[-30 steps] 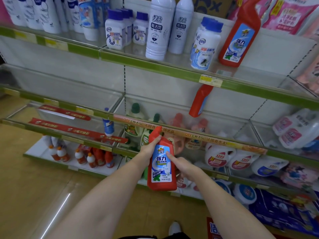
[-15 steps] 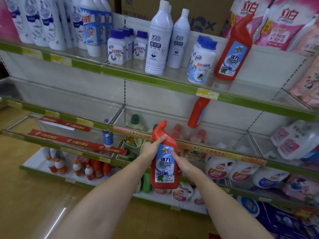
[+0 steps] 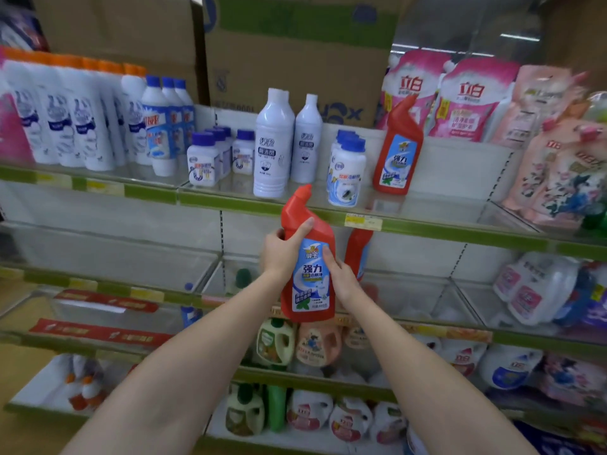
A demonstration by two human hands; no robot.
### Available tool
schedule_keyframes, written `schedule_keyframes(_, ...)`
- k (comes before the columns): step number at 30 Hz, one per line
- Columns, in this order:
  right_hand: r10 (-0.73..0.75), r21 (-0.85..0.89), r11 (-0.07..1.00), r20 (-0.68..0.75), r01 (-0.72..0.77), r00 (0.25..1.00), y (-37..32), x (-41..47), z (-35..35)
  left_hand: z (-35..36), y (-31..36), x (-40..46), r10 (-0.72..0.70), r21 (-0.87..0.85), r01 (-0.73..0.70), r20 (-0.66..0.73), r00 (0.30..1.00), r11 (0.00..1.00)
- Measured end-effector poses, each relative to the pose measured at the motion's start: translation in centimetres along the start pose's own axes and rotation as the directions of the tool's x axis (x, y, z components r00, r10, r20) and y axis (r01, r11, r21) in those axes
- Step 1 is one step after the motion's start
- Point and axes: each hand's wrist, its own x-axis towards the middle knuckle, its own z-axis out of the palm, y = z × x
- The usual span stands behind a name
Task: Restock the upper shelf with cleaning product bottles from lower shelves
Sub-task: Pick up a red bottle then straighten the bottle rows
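Head view: a red bottle (image 3: 307,257) sits in the middle of the frame, held up in the air by two hands. The left hand (image 3: 282,254) wraps around its left side, with the thumb across the red shoulder near the bent neck. The right hand (image 3: 341,277) holds the right side, with fingertips on the blue label. Both hands grip the bottle, and it stands almost straight up.

The bottle's cap is just in front of the green edge of the upper shelf (image 3: 230,200). On that shelf, to the upper right, stands another red bottle (image 3: 397,149) of the same kind. Beside it are small white jars (image 3: 346,169) and tall white bottles (image 3: 274,142).

What could go wrong? The bottle must go higher to clear the shelf edge. If it does not, its bottom could bump the edge and slip from the hands. The open spot looks to be at the right of the other red bottle. If the bottle goes in too fast, it could knock that one or the jars over. The bottle is tall and thin, so it could tip if it lands tilted.
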Motion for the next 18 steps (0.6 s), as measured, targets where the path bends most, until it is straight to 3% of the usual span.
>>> schedule_keyframes(3,-0.109,0.136,0.984,-0.051,0.115,0.993,-2.6,0.4,-0.2,1.2,3.9,0.4,0.16,0.062,-0.159,-0.009,0.987,0.985)
schedule_keyframes(8,-0.167,0.326,0.905,-0.322,0.274,0.932,-7.7,1.9,-1.6,4.8,10.4,0.7,0.378,0.053,-0.377,-0.009,0.926,0.925)
schedule_keyframes(14,-0.181,0.396,0.83,-0.474,0.392,0.862,-12.2,3.0,-6.8,10.6,15.7,1.7,0.484,0.008,-0.487,0.102,0.869,0.873)
schedule_keyframes(18,-0.202,0.31,0.867,-0.499,0.391,0.843,-13.2,4.8,-11.1,14.3,16.4,3.3,0.488,-0.014,-0.501,0.249,0.836,0.865)
